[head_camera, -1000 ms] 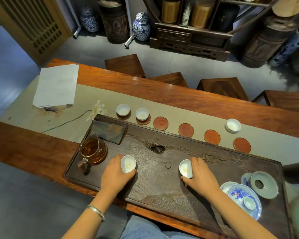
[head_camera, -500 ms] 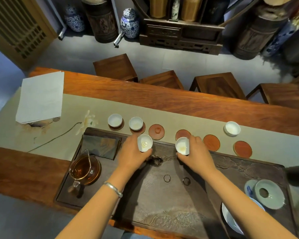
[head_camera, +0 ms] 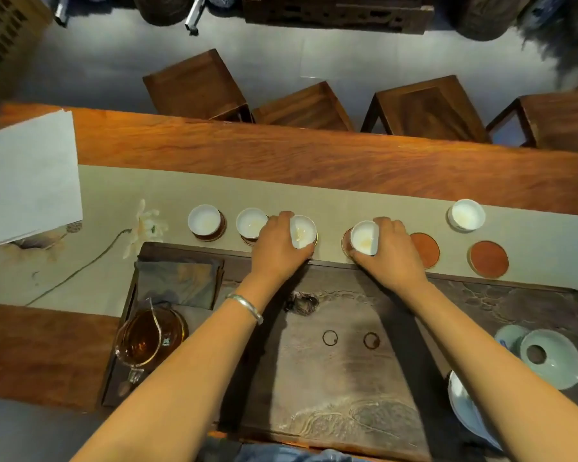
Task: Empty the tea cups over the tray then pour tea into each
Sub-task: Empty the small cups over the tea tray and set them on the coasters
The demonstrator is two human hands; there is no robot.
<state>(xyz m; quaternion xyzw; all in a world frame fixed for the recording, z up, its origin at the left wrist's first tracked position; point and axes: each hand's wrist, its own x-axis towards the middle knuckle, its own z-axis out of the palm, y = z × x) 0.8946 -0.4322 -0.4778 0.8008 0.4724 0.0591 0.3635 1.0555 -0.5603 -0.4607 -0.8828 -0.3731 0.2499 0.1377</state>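
My left hand (head_camera: 277, 250) grips a small white tea cup (head_camera: 303, 231) just past the far edge of the dark carved tea tray (head_camera: 341, 388), over a coaster hidden beneath it. My right hand (head_camera: 392, 253) grips a second white cup (head_camera: 365, 238) over a round brown coaster (head_camera: 346, 243). Two white cups (head_camera: 204, 220) (head_camera: 251, 223) sit on coasters to the left. Another cup (head_camera: 466, 215) stands on the runner at the right. A glass pitcher of amber tea (head_camera: 147, 338) rests at the tray's left end.
Two bare coasters (head_camera: 426, 250) (head_camera: 488, 258) lie right of my right hand. A gaiwan lid (head_camera: 551, 358) and blue-white dishes (head_camera: 464, 405) crowd the tray's right end. A dark cloth (head_camera: 177, 283), white papers (head_camera: 27, 175) and wooden stools (head_camera: 197, 85) are around.
Both hands carried their cups from the middle of the tray forward to the coaster row beyond its far edge. Two wet rings are left on the tray.
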